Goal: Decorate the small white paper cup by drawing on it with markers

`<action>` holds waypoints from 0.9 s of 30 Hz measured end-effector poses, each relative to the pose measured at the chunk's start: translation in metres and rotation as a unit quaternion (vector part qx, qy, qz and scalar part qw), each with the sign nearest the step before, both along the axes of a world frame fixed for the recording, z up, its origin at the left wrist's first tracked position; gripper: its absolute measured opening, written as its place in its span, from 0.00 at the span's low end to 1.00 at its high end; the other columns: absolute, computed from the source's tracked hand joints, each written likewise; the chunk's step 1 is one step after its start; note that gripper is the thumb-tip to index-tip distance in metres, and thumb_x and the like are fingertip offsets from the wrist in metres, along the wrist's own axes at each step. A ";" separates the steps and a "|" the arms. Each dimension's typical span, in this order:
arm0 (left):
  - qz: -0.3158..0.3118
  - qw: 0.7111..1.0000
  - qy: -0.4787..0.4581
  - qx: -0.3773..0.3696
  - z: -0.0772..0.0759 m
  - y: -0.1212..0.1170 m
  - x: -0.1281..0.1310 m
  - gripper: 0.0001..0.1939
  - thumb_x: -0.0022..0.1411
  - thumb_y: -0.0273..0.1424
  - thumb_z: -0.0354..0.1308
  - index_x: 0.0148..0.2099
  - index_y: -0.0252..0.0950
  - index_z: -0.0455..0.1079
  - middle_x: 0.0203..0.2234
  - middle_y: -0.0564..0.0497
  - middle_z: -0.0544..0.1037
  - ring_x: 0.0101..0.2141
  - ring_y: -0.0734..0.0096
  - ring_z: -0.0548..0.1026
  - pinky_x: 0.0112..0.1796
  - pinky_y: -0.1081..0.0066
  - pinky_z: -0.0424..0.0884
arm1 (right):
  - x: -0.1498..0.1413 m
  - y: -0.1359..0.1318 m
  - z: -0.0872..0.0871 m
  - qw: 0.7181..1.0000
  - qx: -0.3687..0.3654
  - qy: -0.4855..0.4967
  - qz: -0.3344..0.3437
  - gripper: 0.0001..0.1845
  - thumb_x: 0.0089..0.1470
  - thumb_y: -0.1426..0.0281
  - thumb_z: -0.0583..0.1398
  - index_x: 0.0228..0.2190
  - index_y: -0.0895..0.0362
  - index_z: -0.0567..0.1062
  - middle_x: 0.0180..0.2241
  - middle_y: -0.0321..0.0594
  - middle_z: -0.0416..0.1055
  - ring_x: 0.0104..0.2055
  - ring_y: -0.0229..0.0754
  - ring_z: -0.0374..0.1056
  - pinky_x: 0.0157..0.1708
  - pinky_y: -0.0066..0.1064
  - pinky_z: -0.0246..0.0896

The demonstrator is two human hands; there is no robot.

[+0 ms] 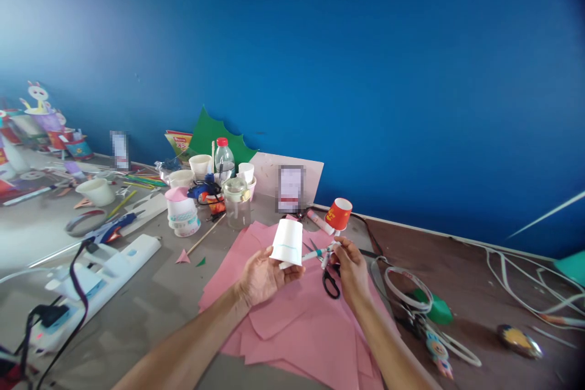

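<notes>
My left hand (pixel 264 277) is wrapped round a white paper cup (pixel 287 241), held slightly tilted above the pink paper. A thin teal line runs across the cup's lower side. A small white piece shows under the cup by the fingers; I cannot tell what it is. My right hand (pixel 351 265) grips a white and teal marker (pixel 315 253), its tip end pointing left, close to the cup. Beneath the right hand, scissors (pixel 331 285) with black handles lie on the stacked pink paper sheets (pixel 301 329), partly hidden.
A red paper cup (pixel 338 213) stands behind the right hand, near a glue stick (pixel 320 221). To the left are a glass jar (pixel 237 204), a plastic bottle (pixel 223 158), a pink-topped cup (pixel 183 213) and a power strip (pixel 105 286). White cables (pixel 409 286) lie right.
</notes>
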State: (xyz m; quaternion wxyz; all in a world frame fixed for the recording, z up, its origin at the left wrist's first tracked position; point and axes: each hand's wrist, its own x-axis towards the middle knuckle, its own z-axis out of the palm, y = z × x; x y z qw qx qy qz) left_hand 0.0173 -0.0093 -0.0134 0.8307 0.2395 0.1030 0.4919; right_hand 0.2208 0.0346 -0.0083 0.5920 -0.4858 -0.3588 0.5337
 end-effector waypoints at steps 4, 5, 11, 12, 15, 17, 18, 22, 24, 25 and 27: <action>0.003 1.000 -0.003 -0.006 0.000 0.000 0.000 0.24 0.59 0.42 0.59 0.47 0.26 0.75 0.38 0.39 0.82 0.43 0.52 0.78 0.55 0.55 0.60 | -0.002 -0.001 -0.002 1.000 0.011 -0.011 0.013 0.26 0.42 0.55 0.68 0.40 0.56 0.72 0.16 0.27 0.64 0.17 0.34 0.60 0.14 0.22 0.53; 0.005 1.000 -0.003 -0.007 0.000 0.000 0.000 0.23 0.59 0.42 0.59 0.47 0.26 0.75 0.38 0.39 0.82 0.43 0.52 0.78 0.55 0.55 0.60 | -0.002 -0.001 -0.002 1.000 0.011 -0.016 0.015 0.26 0.42 0.55 0.68 0.40 0.56 0.72 0.17 0.27 0.65 0.18 0.34 0.60 0.15 0.23 0.54; 0.007 1.000 0.000 -0.015 0.005 -0.002 0.002 0.24 0.57 0.42 0.62 0.47 0.26 0.75 0.38 0.40 0.82 0.43 0.53 0.78 0.54 0.56 0.61 | -0.009 -0.005 0.003 0.999 0.036 -0.026 0.008 0.25 0.41 0.55 0.68 0.37 0.57 0.72 0.20 0.29 0.66 0.18 0.33 0.60 0.17 0.25 0.56; 0.009 1.000 -0.001 -0.020 0.006 -0.003 0.003 0.24 0.56 0.41 0.63 0.46 0.26 0.75 0.38 0.40 0.82 0.42 0.54 0.78 0.54 0.57 0.61 | -0.009 -0.005 0.003 0.999 0.037 -0.029 0.005 0.25 0.41 0.55 0.68 0.37 0.57 0.72 0.20 0.29 0.66 0.18 0.33 0.60 0.16 0.25 0.55; 0.026 0.999 -0.004 -0.033 0.006 -0.004 0.006 0.22 0.55 0.40 0.64 0.46 0.27 0.75 0.37 0.42 0.82 0.40 0.57 0.77 0.51 0.59 0.63 | -0.011 -0.008 0.003 0.999 0.035 -0.030 0.000 0.25 0.42 0.55 0.68 0.38 0.57 0.72 0.17 0.28 0.64 0.17 0.33 0.58 0.16 0.24 0.52; 0.037 0.999 -0.001 -0.039 0.005 -0.004 0.008 0.21 0.55 0.39 0.64 0.46 0.28 0.75 0.36 0.43 0.81 0.38 0.60 0.77 0.49 0.60 0.64 | -0.012 -0.009 0.002 0.999 0.034 -0.029 0.001 0.25 0.43 0.54 0.67 0.38 0.57 0.71 0.16 0.27 0.63 0.17 0.34 0.57 0.16 0.24 0.51; 0.039 0.998 0.003 -0.040 0.005 -0.004 0.008 0.21 0.55 0.39 0.64 0.45 0.28 0.75 0.35 0.44 0.81 0.37 0.60 0.77 0.47 0.61 0.64 | -0.012 -0.009 0.001 0.999 0.034 -0.029 0.001 0.25 0.43 0.54 0.67 0.38 0.56 0.71 0.16 0.26 0.63 0.17 0.34 0.57 0.16 0.24 0.50; 0.041 0.998 0.008 -0.045 0.004 -0.003 0.011 0.20 0.55 0.40 0.64 0.43 0.28 0.74 0.31 0.45 0.80 0.35 0.62 0.77 0.42 0.63 0.64 | -0.013 -0.011 -0.002 0.999 0.027 -0.029 -0.003 0.24 0.44 0.55 0.67 0.38 0.56 0.71 0.17 0.28 0.64 0.17 0.33 0.57 0.16 0.24 0.49; 0.043 0.998 0.010 -0.046 0.003 -0.003 0.011 0.21 0.55 0.40 0.64 0.43 0.28 0.74 0.30 0.45 0.80 0.34 0.62 0.77 0.41 0.64 0.64 | -0.013 -0.012 -0.001 0.999 0.026 -0.027 -0.003 0.23 0.45 0.55 0.67 0.38 0.56 0.71 0.19 0.28 0.65 0.18 0.33 0.59 0.16 0.24 0.49; 0.045 0.998 0.011 -0.046 0.003 -0.003 0.011 0.21 0.55 0.40 0.63 0.44 0.27 0.74 0.30 0.45 0.80 0.34 0.62 0.77 0.41 0.65 0.64 | -0.014 -0.013 -0.001 0.999 0.026 -0.028 -0.002 0.23 0.45 0.55 0.67 0.38 0.56 0.71 0.19 0.28 0.65 0.19 0.33 0.59 0.17 0.24 0.50; 0.050 0.998 0.011 -0.042 0.003 -0.003 0.011 0.20 0.56 0.40 0.63 0.43 0.28 0.74 0.30 0.45 0.80 0.34 0.62 0.77 0.41 0.64 0.64 | -0.015 -0.014 0.000 0.999 0.027 -0.029 -0.005 0.24 0.44 0.54 0.68 0.37 0.56 0.71 0.20 0.29 0.66 0.20 0.34 0.60 0.18 0.24 0.52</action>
